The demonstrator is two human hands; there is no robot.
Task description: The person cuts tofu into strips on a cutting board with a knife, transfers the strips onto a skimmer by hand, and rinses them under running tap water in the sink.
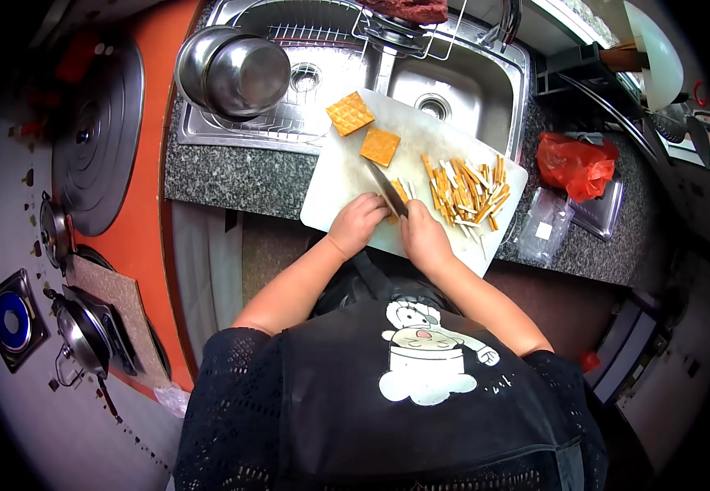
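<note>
My right hand is wrapped round the handle of a knife, whose blade points up and to the left over the white cutting board. Beside the blade, my left hand has its fingers bent together on a small orange-brown piece, partly hidden by the knife and fingers. Two square orange-brown slabs, one scored and one plainer, lie at the board's upper left. A pile of thin cut strips, brown outside and white inside, is on the board's right side.
Behind the board is a double steel sink with a wire rack and metal bowls at its left. A red plastic bag, a clear package and a tray lie right on the granite counter.
</note>
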